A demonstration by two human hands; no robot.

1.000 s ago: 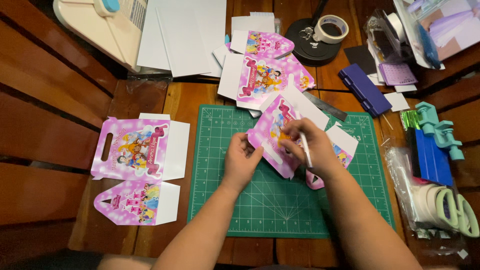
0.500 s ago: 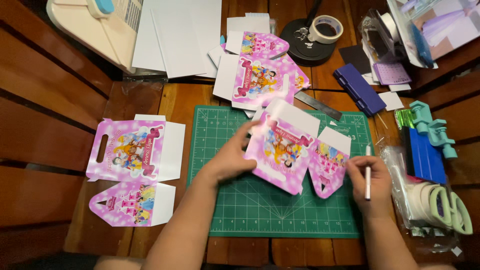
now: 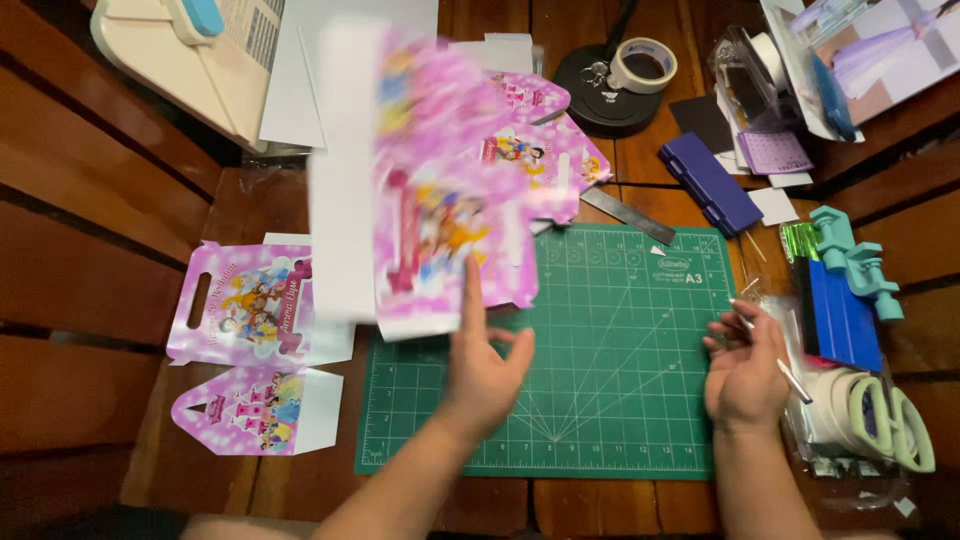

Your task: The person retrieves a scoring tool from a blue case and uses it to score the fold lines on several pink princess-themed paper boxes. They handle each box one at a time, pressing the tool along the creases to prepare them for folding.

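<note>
My left hand (image 3: 487,362) holds up a flat pink printed box cutout (image 3: 430,190) by its lower edge; the sheet is blurred and lifted above the left part of the green cutting mat (image 3: 610,360). Over the mat's right edge, my right hand (image 3: 748,372) is palm up with a thin white pen-like craft tool (image 3: 770,352) lying across its fingers. Two folded pink boxes (image 3: 250,315) lie on the wooden table left of the mat, the smaller pink box (image 3: 258,408) below the other.
More pink printed cutouts (image 3: 545,140) and white sheets (image 3: 300,70) lie beyond the mat. A metal ruler (image 3: 628,215), tape roll (image 3: 642,65), purple case (image 3: 708,182), blue block (image 3: 842,315), teal clamps (image 3: 850,255) and scissors (image 3: 890,420) crowd the right side.
My left hand has lifted the pink cutout off the mat and swung it up to the left. My right hand stays at the mat's right edge with the tool, now turned palm up.
</note>
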